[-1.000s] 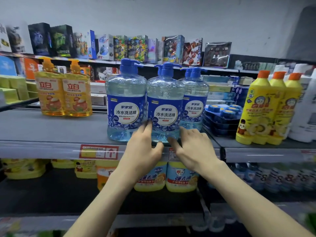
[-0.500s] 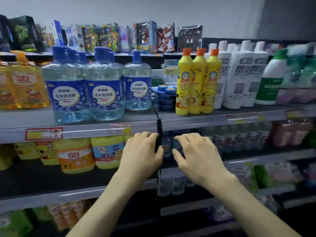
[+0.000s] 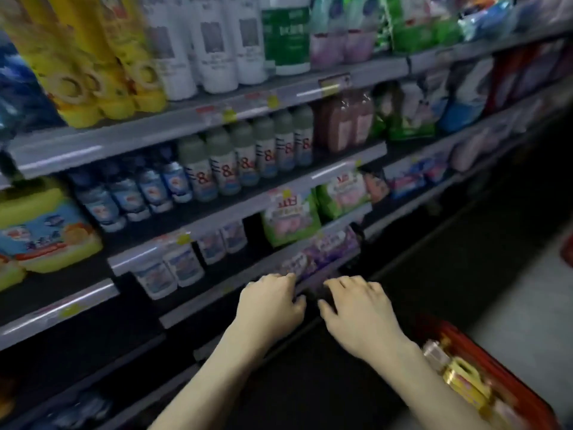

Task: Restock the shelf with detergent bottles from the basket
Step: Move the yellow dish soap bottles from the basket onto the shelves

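My left hand (image 3: 269, 305) and my right hand (image 3: 356, 311) hover side by side, palms down, fingers loosely bent, holding nothing, in front of the low shelves. At the bottom right a red basket (image 3: 502, 364) stands on the floor with yellow detergent bottles (image 3: 465, 383) lying in it, just right of my right forearm. Yellow bottles (image 3: 93, 72) stand on the upper shelf (image 3: 186, 125) at the top left. The view is blurred.
White bottles (image 3: 217, 45) and green packs (image 3: 412, 23) fill the upper shelf. Small pale bottles (image 3: 248, 156) and blue ones (image 3: 130, 193) line the shelf below. Green bags (image 3: 291, 221) and purple packs (image 3: 322, 252) sit lower. Grey floor (image 3: 511, 290) lies to the right.
My view has swung down and to the right, from the blue bottles on the upper shelf to the low shelves and the red basket. Both hands have dropped with it, still holding nothing.
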`<state>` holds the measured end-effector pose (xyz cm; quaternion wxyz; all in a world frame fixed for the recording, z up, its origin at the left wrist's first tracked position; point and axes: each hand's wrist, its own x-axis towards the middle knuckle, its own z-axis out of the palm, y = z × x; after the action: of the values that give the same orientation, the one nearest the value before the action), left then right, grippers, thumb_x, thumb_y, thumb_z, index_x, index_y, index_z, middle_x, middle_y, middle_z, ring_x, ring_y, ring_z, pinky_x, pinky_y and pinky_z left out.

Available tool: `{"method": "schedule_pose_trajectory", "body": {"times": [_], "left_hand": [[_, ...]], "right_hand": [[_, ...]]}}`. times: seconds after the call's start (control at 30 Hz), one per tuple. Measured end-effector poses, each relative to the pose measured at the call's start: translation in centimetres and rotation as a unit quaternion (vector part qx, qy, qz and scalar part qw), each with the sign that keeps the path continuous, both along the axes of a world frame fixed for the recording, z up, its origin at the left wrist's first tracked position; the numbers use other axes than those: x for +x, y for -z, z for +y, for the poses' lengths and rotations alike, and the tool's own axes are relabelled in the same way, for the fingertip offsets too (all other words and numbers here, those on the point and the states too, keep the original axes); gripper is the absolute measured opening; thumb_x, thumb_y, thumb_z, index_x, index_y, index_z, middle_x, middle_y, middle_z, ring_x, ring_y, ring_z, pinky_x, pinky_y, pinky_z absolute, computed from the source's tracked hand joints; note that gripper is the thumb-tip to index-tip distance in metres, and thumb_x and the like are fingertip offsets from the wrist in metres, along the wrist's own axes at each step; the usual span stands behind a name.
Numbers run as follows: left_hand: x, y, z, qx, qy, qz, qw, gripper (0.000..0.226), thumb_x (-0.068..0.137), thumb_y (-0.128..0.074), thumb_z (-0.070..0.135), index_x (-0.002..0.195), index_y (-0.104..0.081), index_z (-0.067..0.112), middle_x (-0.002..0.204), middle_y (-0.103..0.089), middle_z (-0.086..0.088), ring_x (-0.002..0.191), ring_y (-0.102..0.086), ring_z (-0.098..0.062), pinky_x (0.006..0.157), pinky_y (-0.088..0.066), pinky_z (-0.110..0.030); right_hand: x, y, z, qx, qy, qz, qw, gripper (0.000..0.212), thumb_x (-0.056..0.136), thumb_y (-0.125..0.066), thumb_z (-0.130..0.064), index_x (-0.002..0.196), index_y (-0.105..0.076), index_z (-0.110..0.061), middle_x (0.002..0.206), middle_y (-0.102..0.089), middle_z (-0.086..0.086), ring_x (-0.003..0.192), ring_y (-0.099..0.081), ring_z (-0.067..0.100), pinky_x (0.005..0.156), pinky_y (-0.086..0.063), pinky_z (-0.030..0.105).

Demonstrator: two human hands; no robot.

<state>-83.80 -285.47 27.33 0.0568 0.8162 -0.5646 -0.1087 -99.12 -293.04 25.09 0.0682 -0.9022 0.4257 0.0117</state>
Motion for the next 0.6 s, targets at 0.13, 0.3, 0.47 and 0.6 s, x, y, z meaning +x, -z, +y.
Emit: {"method": "schedule_pose_trajectory", "body": {"times": [0.13,0.3,0.47,0.6], "left_hand": [[-4.0,4.2,-4.2,0.056,0.062,0.033,0.996,0.036,0.099,-0.051,0.046,0.127,-0.063,0.025,0.120,-0.071,0.000,0.114,-0.066,-0.027,0.090,-0.051,-0.039],[-7.6,9.2,-9.2,0.128,0.147,0.069,0.978,0.041,0.103,-0.052,0.044,0.138,-0.060,0.024,0.126,-0.068,-0.001,0.115,-0.066,-0.023,0.095,-0.053,-0.039],[-9.7,13.5,-12.9,0.189,0.224,0.065,0.954,0.043,0.102,-0.051,0.043,0.138,-0.061,0.021,0.134,-0.067,-0.003,0.121,-0.065,-0.027,0.099,-0.051,-0.039],[-11.9,16.2,-16.1,0.223,0.293,0.054,0.928,0.043,0.101,-0.051,0.043,0.137,-0.061,0.020,0.135,-0.066,-0.006,0.124,-0.064,-0.031,0.099,-0.049,-0.039]], "right_hand": [[-4.8,4.1,-1.3,0.055,0.073,0.020,0.996,0.047,0.105,-0.042,-0.052,0.143,-0.055,-0.027,0.138,-0.063,-0.004,0.133,-0.054,0.022,0.109,-0.042,0.043],[-9.1,8.8,-3.5,0.114,0.173,0.040,0.977,0.048,0.105,-0.043,-0.049,0.144,-0.055,-0.025,0.137,-0.064,0.000,0.129,-0.057,0.024,0.107,-0.044,0.045],[-12.0,12.1,-4.7,0.158,0.273,0.065,0.947,0.046,0.103,-0.045,-0.049,0.138,-0.058,-0.023,0.135,-0.065,0.003,0.127,-0.059,0.027,0.107,-0.043,0.045],[-14.4,14.1,-5.6,0.175,0.348,0.076,0.918,0.047,0.103,-0.046,-0.049,0.141,-0.057,-0.022,0.135,-0.065,0.003,0.128,-0.058,0.027,0.105,-0.043,0.042]]}}
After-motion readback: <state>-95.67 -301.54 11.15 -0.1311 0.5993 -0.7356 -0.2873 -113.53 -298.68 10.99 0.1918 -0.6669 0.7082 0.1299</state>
